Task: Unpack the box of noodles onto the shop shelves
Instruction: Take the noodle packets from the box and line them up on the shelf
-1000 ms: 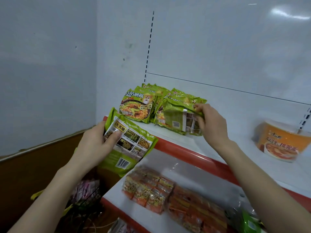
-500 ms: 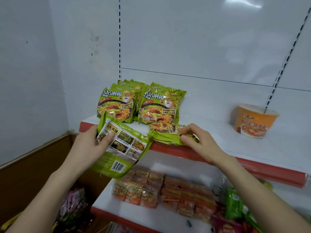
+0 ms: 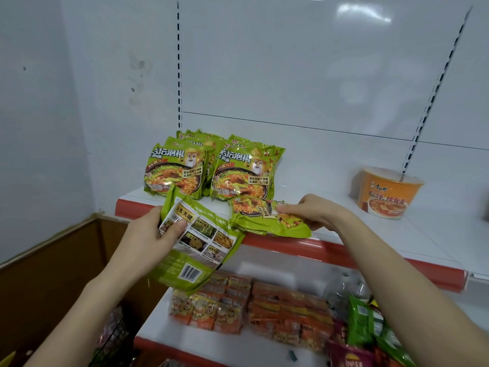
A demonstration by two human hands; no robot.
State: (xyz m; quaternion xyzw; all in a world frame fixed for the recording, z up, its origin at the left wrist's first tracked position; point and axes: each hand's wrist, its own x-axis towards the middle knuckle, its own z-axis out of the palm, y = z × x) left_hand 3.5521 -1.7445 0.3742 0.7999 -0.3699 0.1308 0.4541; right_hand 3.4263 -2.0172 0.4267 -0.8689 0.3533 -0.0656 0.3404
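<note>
Two rows of green noodle packets (image 3: 174, 170) stand upright at the back left of the white upper shelf (image 3: 397, 234). My left hand (image 3: 150, 239) grips another green packet (image 3: 203, 247), back side up with its barcode showing, just in front of the shelf's red edge. My right hand (image 3: 315, 210) pinches a small stack of green packets (image 3: 262, 218) that lies flat near the shelf's front edge, in front of the right row (image 3: 243, 173).
An orange noodle cup (image 3: 386, 192) stands at the right of the upper shelf. The lower shelf (image 3: 164, 332) holds orange snack packs (image 3: 251, 305) and green and purple bags (image 3: 367, 329). A brown cardboard box (image 3: 47, 274) is at lower left, by the wall.
My right hand has brought its packets down from upright beside the rows to lie flat at the shelf's front. The left hand keeps its packet in about the same place.
</note>
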